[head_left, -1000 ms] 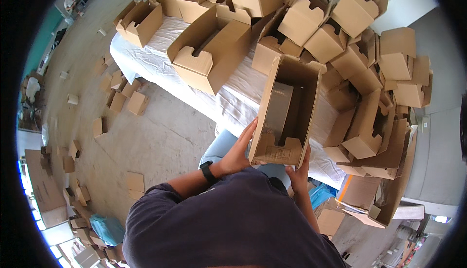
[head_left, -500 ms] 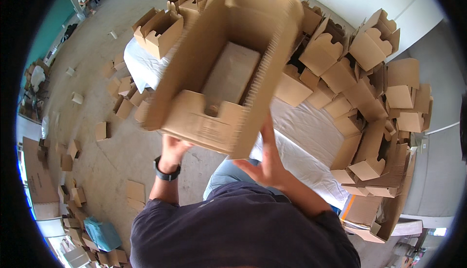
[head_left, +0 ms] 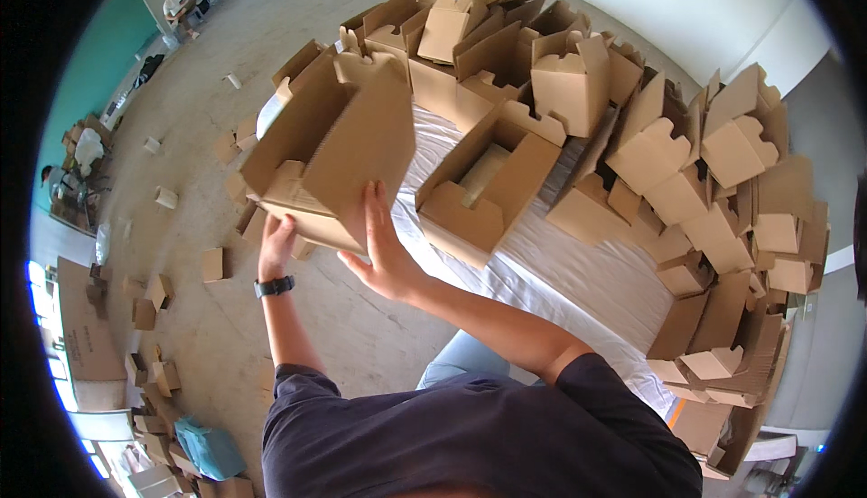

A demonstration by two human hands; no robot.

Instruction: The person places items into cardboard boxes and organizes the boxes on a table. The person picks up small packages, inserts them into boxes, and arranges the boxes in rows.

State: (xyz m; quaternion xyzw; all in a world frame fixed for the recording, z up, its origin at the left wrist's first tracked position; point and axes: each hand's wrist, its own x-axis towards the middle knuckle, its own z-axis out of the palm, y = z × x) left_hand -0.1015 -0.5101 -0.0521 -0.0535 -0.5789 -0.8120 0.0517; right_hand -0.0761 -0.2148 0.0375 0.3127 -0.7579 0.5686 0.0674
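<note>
An open-topped cardboard box (head_left: 366,150) with cut-out end flaps is held up in front of me, tilted, over the left part of the cloth-covered surface. My left hand (head_left: 276,243), a dark watch on its wrist, grips the box's lower near corner, thumb on the end panel and fingers partly hidden beneath. Against the right side panel and lower edge, my right hand (head_left: 379,250) presses with its fingers up and thumb spread. Just right of it, a second open box (head_left: 492,191) rests on the white cloth (head_left: 578,272); a pale rectangle shows at its bottom.
Several open boxes (head_left: 569,78) crowd the far side of the cloth, and more are stacked at the right (head_left: 722,218). Small cardboard boxes (head_left: 217,264) lie about the concrete floor (head_left: 343,335). A person (head_left: 181,10) sits far off at the upper left.
The box in my hands has moved left and away from me, and turned so its outer right side shows. The second box on the cloth has come into sight.
</note>
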